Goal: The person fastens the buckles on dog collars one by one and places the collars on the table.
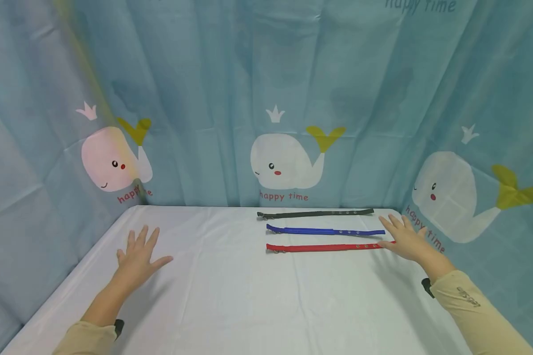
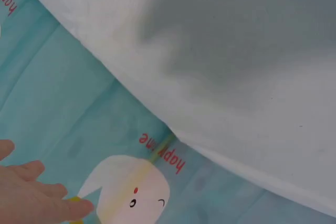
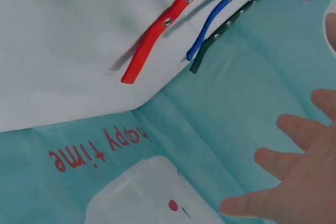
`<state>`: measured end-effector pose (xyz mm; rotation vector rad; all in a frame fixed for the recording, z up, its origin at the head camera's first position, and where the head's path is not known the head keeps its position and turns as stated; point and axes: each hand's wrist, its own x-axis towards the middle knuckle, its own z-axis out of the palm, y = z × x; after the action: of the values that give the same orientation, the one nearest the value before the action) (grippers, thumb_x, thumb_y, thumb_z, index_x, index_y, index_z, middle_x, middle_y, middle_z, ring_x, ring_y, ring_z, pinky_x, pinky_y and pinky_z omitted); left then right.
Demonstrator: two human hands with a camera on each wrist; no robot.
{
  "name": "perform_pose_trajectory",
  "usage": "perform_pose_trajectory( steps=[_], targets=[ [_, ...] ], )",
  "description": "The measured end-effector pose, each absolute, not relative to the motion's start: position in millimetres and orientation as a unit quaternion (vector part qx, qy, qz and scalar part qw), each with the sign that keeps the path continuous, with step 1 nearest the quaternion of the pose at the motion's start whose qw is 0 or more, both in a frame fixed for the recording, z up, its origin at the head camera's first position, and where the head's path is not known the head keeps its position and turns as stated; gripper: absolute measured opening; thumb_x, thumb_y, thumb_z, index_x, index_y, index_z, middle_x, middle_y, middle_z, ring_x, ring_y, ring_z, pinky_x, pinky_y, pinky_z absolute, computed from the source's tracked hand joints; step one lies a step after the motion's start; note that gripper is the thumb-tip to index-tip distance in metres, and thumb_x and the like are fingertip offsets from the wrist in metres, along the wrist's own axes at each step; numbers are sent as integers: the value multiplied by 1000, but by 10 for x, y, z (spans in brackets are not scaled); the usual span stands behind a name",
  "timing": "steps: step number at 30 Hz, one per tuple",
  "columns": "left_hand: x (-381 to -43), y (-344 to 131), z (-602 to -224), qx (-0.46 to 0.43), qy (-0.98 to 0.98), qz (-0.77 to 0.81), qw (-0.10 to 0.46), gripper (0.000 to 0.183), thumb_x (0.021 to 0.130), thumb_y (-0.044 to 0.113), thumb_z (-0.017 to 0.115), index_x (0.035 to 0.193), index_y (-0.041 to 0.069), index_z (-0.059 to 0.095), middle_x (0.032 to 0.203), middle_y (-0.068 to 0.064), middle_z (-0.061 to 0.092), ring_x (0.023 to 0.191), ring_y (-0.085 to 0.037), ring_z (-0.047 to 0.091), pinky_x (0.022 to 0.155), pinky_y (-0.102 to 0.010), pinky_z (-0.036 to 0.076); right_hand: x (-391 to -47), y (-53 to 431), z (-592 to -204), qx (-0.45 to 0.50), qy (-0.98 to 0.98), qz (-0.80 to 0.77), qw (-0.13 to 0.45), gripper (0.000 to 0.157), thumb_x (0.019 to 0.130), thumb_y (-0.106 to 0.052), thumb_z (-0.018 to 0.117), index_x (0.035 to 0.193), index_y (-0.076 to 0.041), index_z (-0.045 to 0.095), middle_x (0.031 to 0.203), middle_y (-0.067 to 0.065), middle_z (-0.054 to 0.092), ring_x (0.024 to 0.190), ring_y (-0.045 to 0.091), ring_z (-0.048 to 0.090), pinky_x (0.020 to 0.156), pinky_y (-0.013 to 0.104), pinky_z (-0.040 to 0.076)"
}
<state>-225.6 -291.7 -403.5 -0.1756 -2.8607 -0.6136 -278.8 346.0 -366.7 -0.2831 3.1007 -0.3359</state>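
Three webbing collars with metal eyelets and buckles lie stretched out side by side on the right half of the table. The dark green collar (image 1: 315, 214) is farthest back, the blue collar (image 1: 324, 231) is in the middle and the red collar (image 1: 320, 248) is nearest. My right hand (image 1: 406, 240) hovers over the eyelet ends with its fingers spread; in the head view its thumb overlaps the tip of the red collar, and I cannot tell whether they touch. Over the table's left side, my left hand (image 1: 136, 261) is held up, fingers spread and holding nothing.
A white cloth (image 1: 240, 296) covers the table. Blue curtains (image 1: 213, 98) printed with whales hang behind it and along both sides. The table's edge (image 2: 115, 80) runs below the left hand. Dark bands (image 1: 119, 327) sit on both wrists.
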Motion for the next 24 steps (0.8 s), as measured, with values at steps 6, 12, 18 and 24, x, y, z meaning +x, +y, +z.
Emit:
perform_pose_trajectory(
  steps=[6,12,18,24],
  targets=[
    [-2299,-2879,-4141,-75,-957,-262,104,82,90,33,68,145,-12,27,147,-40,19,134,-61,10,94,-79,14,-2810,3521,-3730,-100,989,-110,-11,74,91,-37,63,145,2,30,148,37,19,132,62,6,88,85,-3],
    [-2360,-2802,-4259,-101,-931,-337,101,69,92,22,67,139,-15,34,142,-39,30,131,-56,24,104,-67,21,-2852,3632,-3849,-101,988,-119,-17,71,90,-33,65,143,4,35,145,38,25,130,60,15,89,85,8],
    [-2408,-2641,-4380,-113,-923,-358,88,63,94,25,65,138,-12,39,140,-35,38,130,-53,31,104,-63,26,-2860,3739,-3941,-107,986,-128,-17,67,89,-30,68,140,4,40,141,37,31,127,58,23,90,82,16],
    [-2439,-2422,-4451,-124,-919,-370,49,64,94,28,65,140,-9,40,142,-32,39,132,-50,33,105,-62,29,-2881,3841,-4040,-113,987,-110,-24,61,89,-25,68,137,4,45,136,38,39,124,57,30,91,78,24]
  ],
)
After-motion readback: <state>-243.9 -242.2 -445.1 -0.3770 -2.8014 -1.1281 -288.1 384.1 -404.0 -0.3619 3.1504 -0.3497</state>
